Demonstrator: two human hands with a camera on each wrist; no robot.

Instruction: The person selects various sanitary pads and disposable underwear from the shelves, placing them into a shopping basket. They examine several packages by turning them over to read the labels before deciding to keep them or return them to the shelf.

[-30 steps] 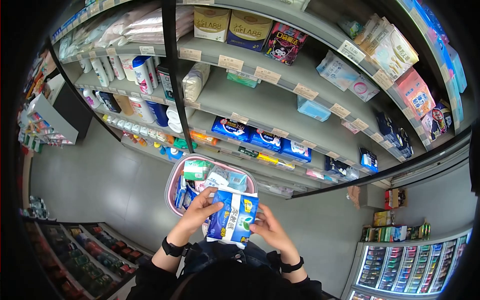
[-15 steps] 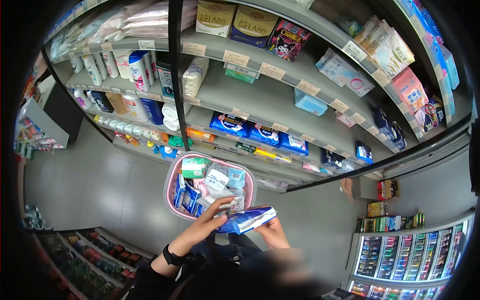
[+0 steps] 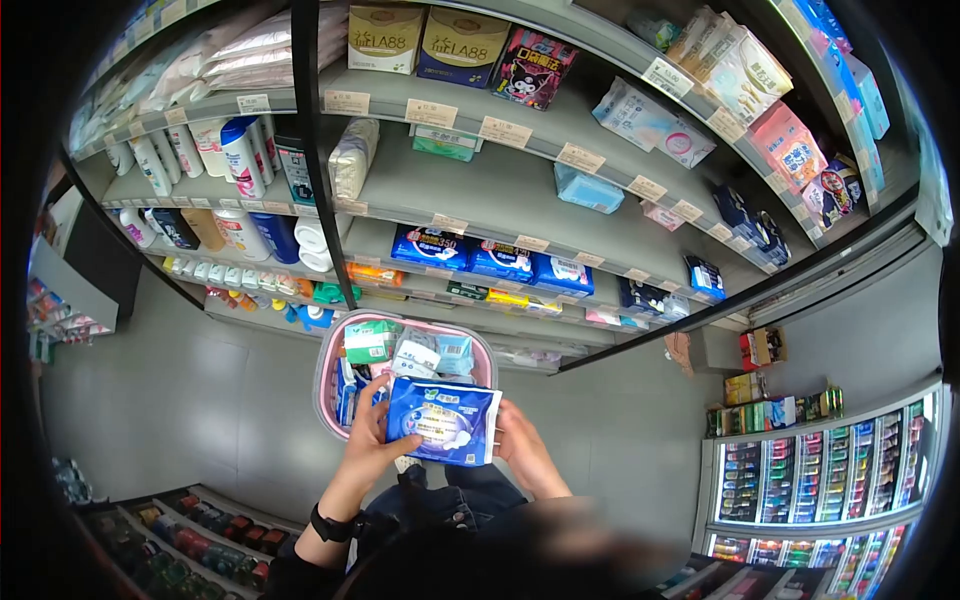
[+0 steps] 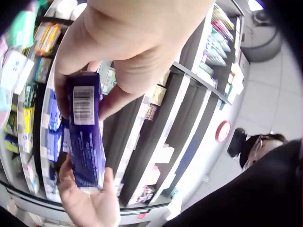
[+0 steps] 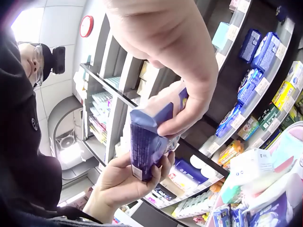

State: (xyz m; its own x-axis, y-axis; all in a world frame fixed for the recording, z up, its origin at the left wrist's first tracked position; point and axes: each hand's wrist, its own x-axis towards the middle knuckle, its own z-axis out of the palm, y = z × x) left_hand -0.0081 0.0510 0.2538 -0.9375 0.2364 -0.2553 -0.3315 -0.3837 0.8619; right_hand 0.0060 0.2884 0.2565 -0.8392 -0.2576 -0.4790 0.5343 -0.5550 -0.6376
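A blue pack of sanitary pads (image 3: pixel 443 420) is held up before the person's body, its broad printed face toward the head camera. My left hand (image 3: pixel 368 440) grips its left end, thumb over the printed face and fingers behind. At the opposite end my right hand (image 3: pixel 526 452) holds the white-edged side. The left wrist view shows the pack's narrow side with a barcode (image 4: pixel 84 106), both hands pinching it from either end. Below the pack, partly hidden by it, a pink-rimmed basket (image 3: pixel 326 385) stands on the floor.
Inside the basket lie a green pack (image 3: pixel 369 342), a white pack (image 3: pixel 416 358) and a light-blue pack (image 3: pixel 455 352), among others. Shelves ahead carry several blue packs (image 3: pixel 500 260) and bottles (image 3: pixel 240 158). A lit drinks display (image 3: pixel 800 470) stands at the right.
The pack has been turned over in both hands: it was seen edge-on half a second ago, and now a different broad face shows. The head view has shifted slightly.
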